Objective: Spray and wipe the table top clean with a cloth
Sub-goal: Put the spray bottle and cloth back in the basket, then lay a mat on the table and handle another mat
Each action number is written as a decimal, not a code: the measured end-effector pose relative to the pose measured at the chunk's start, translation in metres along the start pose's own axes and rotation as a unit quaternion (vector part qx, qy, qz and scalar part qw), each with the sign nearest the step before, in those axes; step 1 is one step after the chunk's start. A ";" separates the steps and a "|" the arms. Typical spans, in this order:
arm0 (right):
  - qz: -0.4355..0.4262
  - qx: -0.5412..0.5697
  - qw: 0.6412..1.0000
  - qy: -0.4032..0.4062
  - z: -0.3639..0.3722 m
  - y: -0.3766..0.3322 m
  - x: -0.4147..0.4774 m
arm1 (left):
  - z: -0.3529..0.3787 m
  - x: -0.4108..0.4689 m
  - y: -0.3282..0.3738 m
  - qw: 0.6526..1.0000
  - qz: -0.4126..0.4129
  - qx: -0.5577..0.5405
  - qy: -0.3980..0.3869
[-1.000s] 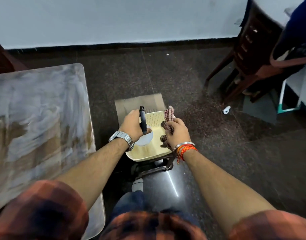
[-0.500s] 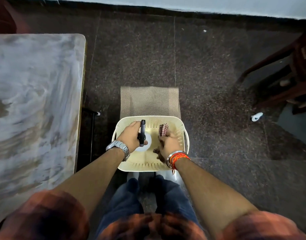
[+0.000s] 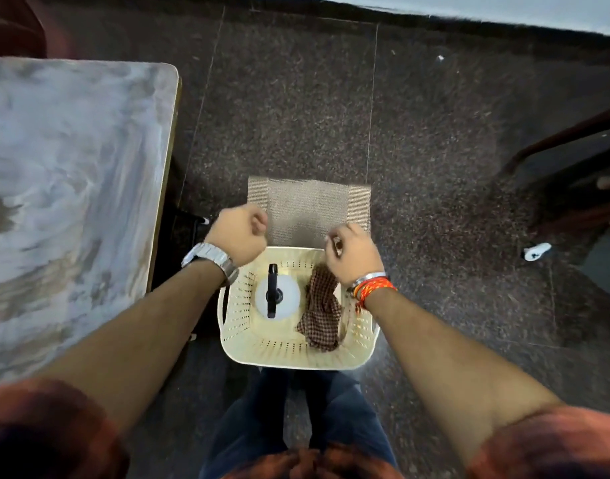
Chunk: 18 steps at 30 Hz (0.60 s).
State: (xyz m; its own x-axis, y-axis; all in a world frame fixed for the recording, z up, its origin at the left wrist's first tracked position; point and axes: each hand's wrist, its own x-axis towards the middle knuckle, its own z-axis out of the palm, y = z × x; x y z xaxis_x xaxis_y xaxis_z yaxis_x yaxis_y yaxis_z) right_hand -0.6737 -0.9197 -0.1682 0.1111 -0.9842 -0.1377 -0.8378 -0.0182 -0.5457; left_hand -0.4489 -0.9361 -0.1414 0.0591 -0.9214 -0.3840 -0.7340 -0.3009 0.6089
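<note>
A cream plastic basket [image 3: 282,354] stands on the floor in front of my legs. Inside it, a white spray bottle [image 3: 277,297] with a black nozzle stands upright on the left, and a brown checked cloth [image 3: 322,312] lies crumpled on the right. My left hand [image 3: 239,233] hovers above the basket's far left corner, curled into a loose fist with nothing in it. My right hand [image 3: 353,252] is above the far right rim, just over the cloth, fingers curled and empty. The table top [image 3: 68,188] at the left is covered with whitish streaks.
A beige mat [image 3: 308,209] lies on the dark speckled floor beyond the basket. Dark wooden furniture [image 3: 573,167] stands at the right edge, with a small white scrap [image 3: 537,251] on the floor near it. A wall runs along the top.
Both hands have let go: the spray bottle and the cloth now rest in the basket, and my hands have lifted up and away from them. The view has tilted further down.
</note>
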 end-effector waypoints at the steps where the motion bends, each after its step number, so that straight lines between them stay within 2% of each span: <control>1: -0.002 0.004 1.000 0.014 -0.002 0.000 0.017 | -0.001 0.014 0.007 1.000 0.008 0.004 0.008; 3: 0.014 0.003 1.000 0.014 -0.002 0.005 0.053 | 0.005 0.046 0.015 0.998 0.024 0.047 -0.024; 6: 0.033 -0.029 0.998 -0.039 0.010 0.017 0.101 | 0.030 0.092 0.020 0.982 0.037 0.148 -0.108; 9: 0.036 -0.075 0.992 -0.095 0.027 0.031 0.137 | 0.063 0.131 0.012 0.961 0.060 0.223 -0.152; 15: 0.068 -0.171 0.961 -0.206 0.063 0.048 0.176 | 0.094 0.177 -0.003 0.932 0.048 0.329 -0.146; 18: 0.078 -0.193 0.951 -0.227 0.066 0.049 0.184 | 0.091 0.185 0.000 0.927 0.036 0.344 -0.146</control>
State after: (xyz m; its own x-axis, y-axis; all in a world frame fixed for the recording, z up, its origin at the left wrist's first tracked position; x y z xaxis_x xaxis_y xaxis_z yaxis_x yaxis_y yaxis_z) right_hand -0.6591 -1.0900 -0.2743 0.1155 -0.8044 -0.5828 -0.9871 -0.0274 -0.1578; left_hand -0.4998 -1.0838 -0.2754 -0.1189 -0.7975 -0.5915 -0.9926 0.0801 0.0914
